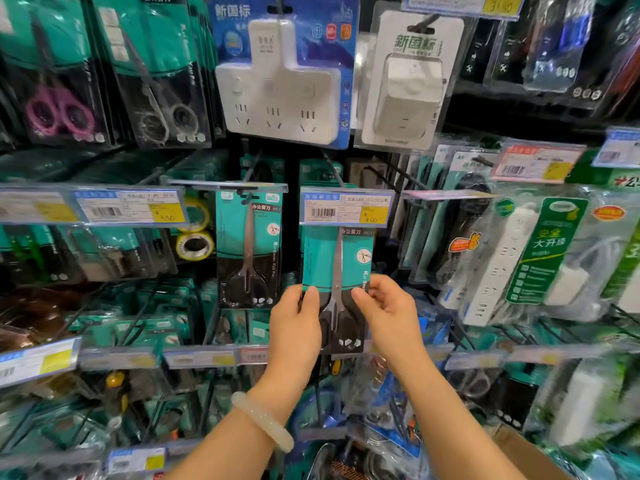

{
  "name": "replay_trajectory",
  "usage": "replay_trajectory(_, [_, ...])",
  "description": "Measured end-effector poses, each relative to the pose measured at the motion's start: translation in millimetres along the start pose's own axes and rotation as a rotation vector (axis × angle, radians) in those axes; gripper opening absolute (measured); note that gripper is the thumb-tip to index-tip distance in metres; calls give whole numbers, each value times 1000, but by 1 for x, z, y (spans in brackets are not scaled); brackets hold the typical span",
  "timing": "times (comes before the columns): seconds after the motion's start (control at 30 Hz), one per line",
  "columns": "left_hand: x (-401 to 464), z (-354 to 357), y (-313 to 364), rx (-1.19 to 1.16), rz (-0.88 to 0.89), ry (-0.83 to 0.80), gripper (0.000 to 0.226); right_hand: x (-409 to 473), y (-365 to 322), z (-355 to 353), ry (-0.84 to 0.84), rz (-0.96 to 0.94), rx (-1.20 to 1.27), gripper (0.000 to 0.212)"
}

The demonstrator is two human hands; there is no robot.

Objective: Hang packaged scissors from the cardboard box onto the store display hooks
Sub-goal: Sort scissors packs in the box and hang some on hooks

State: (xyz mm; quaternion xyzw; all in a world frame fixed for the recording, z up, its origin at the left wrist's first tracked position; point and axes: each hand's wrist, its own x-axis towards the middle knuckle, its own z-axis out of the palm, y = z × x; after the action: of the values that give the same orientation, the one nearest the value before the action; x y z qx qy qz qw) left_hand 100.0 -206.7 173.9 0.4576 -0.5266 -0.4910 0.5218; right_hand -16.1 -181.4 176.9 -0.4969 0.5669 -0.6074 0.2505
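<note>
Left hand (pixel 294 327) and right hand (pixel 388 313) pinch the scissors pack (pixel 337 268).

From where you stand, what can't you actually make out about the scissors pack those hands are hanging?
Head view only:
- Top of the scissors pack: its hang hole is hidden behind the price tag, so whether it is on the hook is unknown.
- Cardboard box: cut off by the bottom edge, contents unseen.
- Left hand and right hand: fingers hidden behind the pack.
</note>
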Motion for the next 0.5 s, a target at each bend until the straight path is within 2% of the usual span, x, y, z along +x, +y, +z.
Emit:
replay_trajectory(0.27, [-2, 4, 4, 14, 79, 33, 21, 5, -3, -2, -13, -33, 79, 22])
replay_trajectory(0.5, [7, 3, 11, -63, 30, 39, 24, 12, 0, 5, 12, 19, 111, 19])
